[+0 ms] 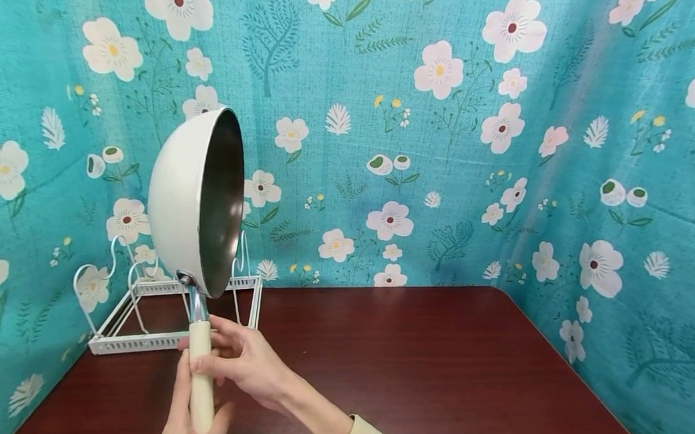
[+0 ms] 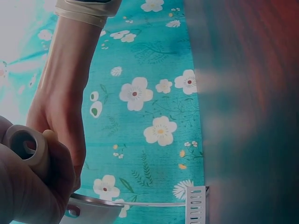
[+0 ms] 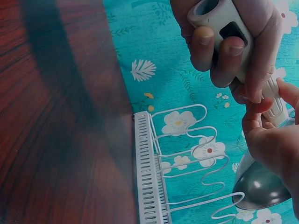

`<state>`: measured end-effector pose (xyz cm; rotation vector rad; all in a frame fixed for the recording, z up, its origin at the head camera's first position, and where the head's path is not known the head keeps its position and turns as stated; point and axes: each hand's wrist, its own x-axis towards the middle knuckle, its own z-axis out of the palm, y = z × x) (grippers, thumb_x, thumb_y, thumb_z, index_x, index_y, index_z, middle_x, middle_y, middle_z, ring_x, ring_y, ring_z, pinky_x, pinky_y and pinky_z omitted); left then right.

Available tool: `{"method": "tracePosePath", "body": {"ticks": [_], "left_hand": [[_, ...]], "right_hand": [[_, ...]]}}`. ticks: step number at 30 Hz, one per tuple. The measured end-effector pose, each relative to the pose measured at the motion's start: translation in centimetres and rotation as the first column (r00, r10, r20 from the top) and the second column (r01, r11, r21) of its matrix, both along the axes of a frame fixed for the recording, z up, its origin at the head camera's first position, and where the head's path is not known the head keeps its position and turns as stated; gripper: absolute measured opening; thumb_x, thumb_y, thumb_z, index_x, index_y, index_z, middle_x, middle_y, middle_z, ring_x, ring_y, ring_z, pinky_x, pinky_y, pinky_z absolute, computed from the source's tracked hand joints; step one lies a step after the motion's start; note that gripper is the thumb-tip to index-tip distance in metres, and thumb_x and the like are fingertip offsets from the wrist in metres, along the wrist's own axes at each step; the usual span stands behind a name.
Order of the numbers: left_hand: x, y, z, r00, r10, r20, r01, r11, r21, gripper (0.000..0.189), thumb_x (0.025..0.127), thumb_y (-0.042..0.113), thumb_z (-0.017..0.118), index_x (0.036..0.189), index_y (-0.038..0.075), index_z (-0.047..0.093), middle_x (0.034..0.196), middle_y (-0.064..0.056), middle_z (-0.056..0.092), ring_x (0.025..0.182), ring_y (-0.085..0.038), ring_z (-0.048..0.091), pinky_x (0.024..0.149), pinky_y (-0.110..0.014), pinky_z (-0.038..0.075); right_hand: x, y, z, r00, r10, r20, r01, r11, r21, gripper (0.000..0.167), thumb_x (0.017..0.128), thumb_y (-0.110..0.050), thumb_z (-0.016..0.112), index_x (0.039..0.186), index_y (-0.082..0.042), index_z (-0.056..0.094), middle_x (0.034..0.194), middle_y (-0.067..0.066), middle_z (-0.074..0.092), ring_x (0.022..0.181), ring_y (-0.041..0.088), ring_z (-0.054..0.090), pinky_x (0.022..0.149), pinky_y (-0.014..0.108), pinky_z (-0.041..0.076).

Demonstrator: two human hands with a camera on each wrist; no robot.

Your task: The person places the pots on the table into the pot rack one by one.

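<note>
A wok [image 1: 180, 192], white outside and dark inside, is held up on its side above the table, its bowl uppermost and its opening facing right. My left hand [image 1: 195, 411] grips the lower part of its cream handle [image 1: 201, 368]. Higher up, close to the metal neck, my right hand [image 1: 255, 365] pinches the same handle between thumb and fingers. In the right wrist view, the left-hand fingers [image 3: 224, 51] curl round the handle's hollow end. Behind the wok stands a white wire rack [image 1: 139, 342] with upright curved dividers, partly hidden by the bowl and hands.
The dark red-brown table [image 1: 398, 355] stretches away to the right of the hands. A teal floral cloth [image 1: 339, 162] hangs behind it and along both sides. The rack sits at the table's back left, close to the cloth.
</note>
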<state>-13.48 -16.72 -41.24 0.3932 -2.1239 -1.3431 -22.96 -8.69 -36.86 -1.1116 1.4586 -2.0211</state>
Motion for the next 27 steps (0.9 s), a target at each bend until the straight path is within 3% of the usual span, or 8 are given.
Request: {"method": "tracePosePath", "body": {"ticks": [4, 7, 15, 21, 24, 27], "left_hand": [[-0.2, -0.6, -0.7, 0.996, -0.087, -0.018, 0.087, 0.996, 0.001, 0.095, 0.081, 0.000, 0.071, 0.159, 0.018, 0.020, 0.094, 0.017, 0.060, 0.079, 0.008, 0.051, 0.065, -0.011, 0.043], [-0.4, -0.9, -1.1, 0.992, -0.123, -0.028, 0.123, 0.992, -0.007, 0.096, 0.081, -0.001, 0.071, 0.159, 0.015, 0.018, 0.091, 0.030, 0.051, 0.079, 0.007, 0.050, 0.066, -0.012, 0.044], [-0.4, -1.0, -1.4, 0.994, -0.110, -0.028, 0.109, 0.994, -0.019, 0.096, 0.080, -0.001, 0.071, 0.159, 0.015, 0.018, 0.089, 0.027, 0.051, 0.077, 0.006, 0.050, 0.064, -0.013, 0.045], [-0.3, -1.0, -1.1, 0.991, -0.132, -0.015, 0.132, 0.991, -0.037, 0.096, 0.081, 0.001, 0.071, 0.159, 0.014, 0.016, 0.089, 0.027, 0.051, 0.077, 0.006, 0.050, 0.064, -0.016, 0.045], [-0.2, -0.9, -1.1, 0.991, -0.133, -0.005, 0.133, 0.991, -0.030, 0.096, 0.082, 0.001, 0.070, 0.159, 0.012, 0.015, 0.091, 0.019, 0.053, 0.077, 0.006, 0.050, 0.064, -0.017, 0.046], [-0.1, -0.8, -1.1, 0.990, -0.141, -0.001, 0.141, 0.990, -0.017, 0.096, 0.083, 0.000, 0.069, 0.159, 0.008, 0.011, 0.095, 0.003, 0.057, 0.077, 0.006, 0.049, 0.062, -0.017, 0.046]], "right_hand": [[-0.1, -0.2, -0.5, 1.000, -0.004, 0.005, 0.004, 1.000, 0.002, 0.043, 0.092, 0.000, 0.063, 0.133, -0.012, 0.058, 0.127, 0.032, 0.060, 0.083, 0.005, 0.059, 0.059, 0.017, 0.043], [-0.2, -0.1, -0.8, 1.000, -0.011, 0.020, 0.011, 1.000, 0.010, 0.042, 0.092, -0.001, 0.064, 0.133, -0.011, 0.059, 0.126, 0.031, 0.061, 0.082, 0.005, 0.059, 0.058, 0.017, 0.043], [-0.2, 0.0, -0.8, 1.000, 0.002, 0.031, -0.002, 1.000, 0.017, 0.043, 0.093, -0.003, 0.063, 0.135, -0.015, 0.058, 0.127, 0.033, 0.059, 0.084, 0.004, 0.060, 0.058, 0.018, 0.043], [-0.2, 0.1, -0.8, 1.000, -0.004, 0.025, 0.004, 1.000, 0.026, 0.041, 0.093, -0.003, 0.063, 0.132, -0.013, 0.059, 0.124, 0.024, 0.066, 0.083, 0.005, 0.060, 0.059, 0.018, 0.043], [-0.2, 0.2, -0.7, 0.999, -0.005, 0.039, 0.004, 0.999, 0.037, 0.040, 0.093, -0.004, 0.064, 0.131, -0.014, 0.059, 0.123, 0.018, 0.069, 0.083, 0.005, 0.060, 0.059, 0.019, 0.043], [-0.2, 0.4, -0.7, 0.999, -0.002, 0.046, -0.001, 0.999, 0.053, 0.040, 0.093, -0.006, 0.064, 0.132, -0.016, 0.059, 0.124, 0.018, 0.068, 0.084, 0.005, 0.060, 0.058, 0.019, 0.043]]}}
